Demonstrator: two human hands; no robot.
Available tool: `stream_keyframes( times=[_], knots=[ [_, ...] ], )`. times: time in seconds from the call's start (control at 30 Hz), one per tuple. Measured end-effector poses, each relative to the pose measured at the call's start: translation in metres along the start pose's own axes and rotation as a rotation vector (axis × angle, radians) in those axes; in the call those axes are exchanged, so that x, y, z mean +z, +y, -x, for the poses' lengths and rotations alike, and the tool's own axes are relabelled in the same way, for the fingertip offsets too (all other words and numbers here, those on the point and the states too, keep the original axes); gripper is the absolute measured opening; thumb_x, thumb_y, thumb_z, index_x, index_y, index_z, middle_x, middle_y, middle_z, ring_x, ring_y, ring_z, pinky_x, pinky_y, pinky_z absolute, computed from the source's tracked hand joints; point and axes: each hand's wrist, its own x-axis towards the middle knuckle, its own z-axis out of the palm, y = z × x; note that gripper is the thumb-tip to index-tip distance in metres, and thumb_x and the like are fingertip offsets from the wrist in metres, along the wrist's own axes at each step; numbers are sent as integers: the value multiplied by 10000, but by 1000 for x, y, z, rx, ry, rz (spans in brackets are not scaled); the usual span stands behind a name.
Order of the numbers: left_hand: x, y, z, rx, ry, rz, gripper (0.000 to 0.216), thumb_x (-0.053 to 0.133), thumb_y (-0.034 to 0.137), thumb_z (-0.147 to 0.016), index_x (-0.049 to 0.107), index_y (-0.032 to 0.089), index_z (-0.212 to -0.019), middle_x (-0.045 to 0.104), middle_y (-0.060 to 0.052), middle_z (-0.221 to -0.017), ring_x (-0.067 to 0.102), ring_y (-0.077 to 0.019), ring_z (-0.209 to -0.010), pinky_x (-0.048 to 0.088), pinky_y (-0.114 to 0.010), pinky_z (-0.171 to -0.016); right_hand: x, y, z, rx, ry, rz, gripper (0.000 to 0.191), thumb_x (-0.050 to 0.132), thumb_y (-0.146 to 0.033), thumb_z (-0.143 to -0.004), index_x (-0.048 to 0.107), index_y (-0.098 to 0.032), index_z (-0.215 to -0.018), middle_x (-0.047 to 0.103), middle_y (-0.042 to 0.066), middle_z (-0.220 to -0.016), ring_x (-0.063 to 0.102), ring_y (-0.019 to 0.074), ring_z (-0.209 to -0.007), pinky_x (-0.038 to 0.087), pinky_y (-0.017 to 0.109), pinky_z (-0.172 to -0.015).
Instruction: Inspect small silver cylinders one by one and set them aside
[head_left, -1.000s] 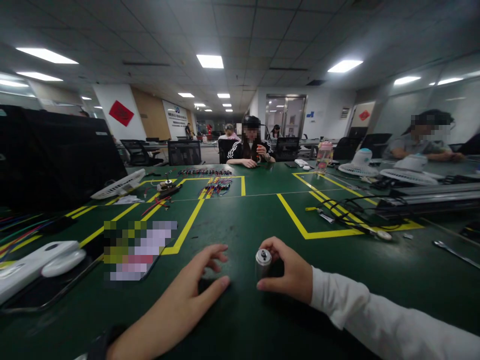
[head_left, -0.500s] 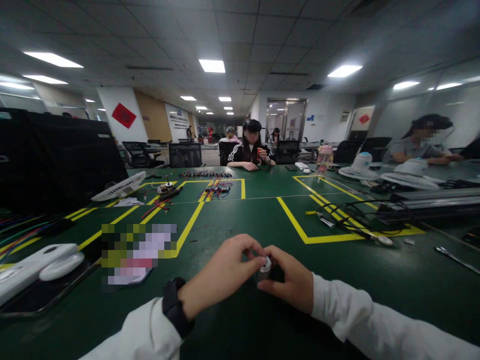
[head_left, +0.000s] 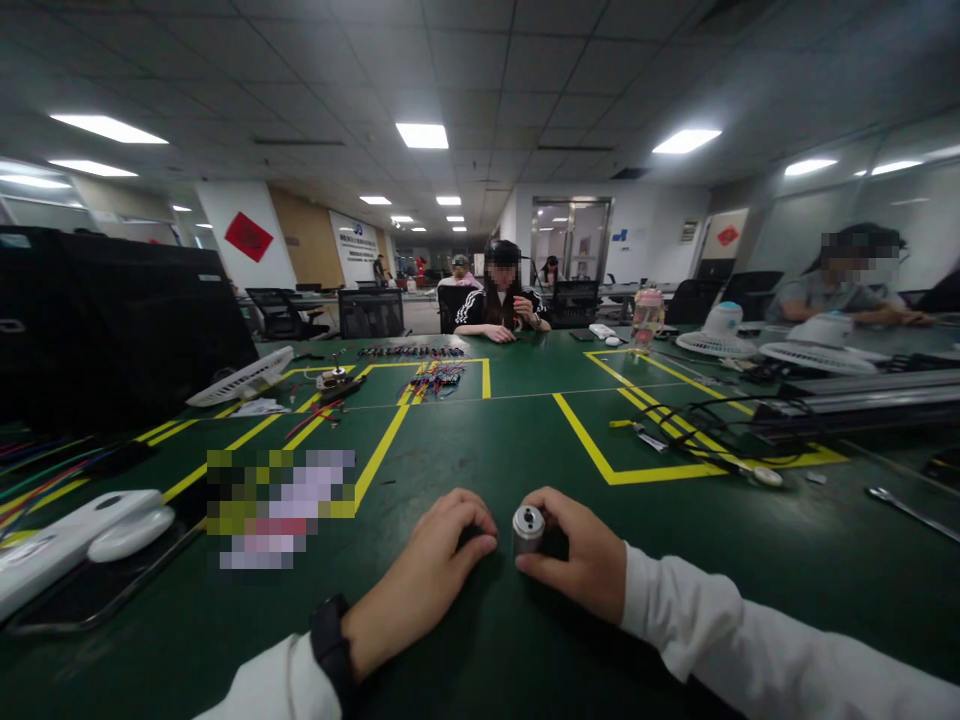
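Note:
A small silver metal cylinder (head_left: 529, 530), with dark holes in its top face, stands upright on the green table (head_left: 442, 450). My right hand (head_left: 577, 555) grips it from the right, thumb at the near side and fingers behind. Just left of the cylinder and apart from it is my left hand (head_left: 442, 550). Its fingers are curled, with thumb tip and fingertips close together. Whatever they may hold is too small or hidden to make out.
On the left lie a blurred-out flat item (head_left: 289, 510), a white device (head_left: 75, 540) and a black computer case (head_left: 127, 330). Wire bundles (head_left: 435, 380) lie further back. Right are black cables (head_left: 697, 430), a wrench (head_left: 911, 512) and a fan (head_left: 720, 335). A co-worker (head_left: 502, 300) sits opposite.
My left hand has come off the top of the cylinder and moved left and slightly nearer, uncovering the top face. The right hand keeps its hold in nearly the same place.

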Motion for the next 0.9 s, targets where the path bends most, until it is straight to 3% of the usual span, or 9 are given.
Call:
stream_keyframes(
  times=[0.17, 0.3, 0.43, 0.6, 0.73, 0.9],
  knots=[
    [5, 0, 2, -14, -55, -61, 110, 627, 158, -805, 644, 261, -839, 643, -4, -955, 536, -241, -942, 387, -382, -818, -8, -4, 8, 25, 63, 15, 288, 619, -242, -737, 482, -156, -975, 547, 20, -909, 514, 125, -820, 431, 261, -753],
    [1, 5, 4, -25, -56, -33, 188, 613, 166, -820, 620, 290, -961, 635, 5, -1032, 537, -230, -990, 396, -377, -861, -30, 12, 24, 76, 159, 67, 322, 565, -338, -799, 457, -164, -1048, 549, 42, -982, 528, 143, -890, 438, 291, -815],
    [-8, 3, 15, -71, 8, 36, 283, 493, 199, -902, 486, 302, -1165, 582, -11, -1153, 549, -190, -1018, 439, -329, -884, -75, 56, 56, 177, 411, 321, 458, 538, -481, -790, 433, -174, -1113, 546, 67, -1051, 534, 181, -955, 435, 335, -866],
    [-35, -17, 49, -255, 196, 152, 205, 395, 326, -943, 463, 304, -1135, 613, -13, -1068, 580, -202, -988, 469, -335, -857, -145, 112, 104, 319, 623, 551, 626, 570, -629, -663, 464, -176, -1082, 564, 99, -1038, 554, 254, -948, 450, 402, -861],
    [-63, -42, 78, -368, 327, 138, 233, 420, 423, -911, 460, 295, -1102, 627, -9, -971, 610, -214, -887, 485, -347, -829, -177, 129, 128, 525, 663, 548, 668, 553, -679, -637, 471, -182, -1077, 582, 119, -1031, 576, 279, -920, 479, 406, -811],
    [-80, -62, 100, -418, 351, 117, 300, 431, 508, -873, 473, 291, -1076, 639, 2, -864, 626, -211, -745, 528, -332, -697, -180, 129, 132, 557, 638, 528, 659, 562, -662, -651, 473, -176, -1088, 594, 130, -1025, 594, 280, -906, 500, 383, -771]
  ],
)
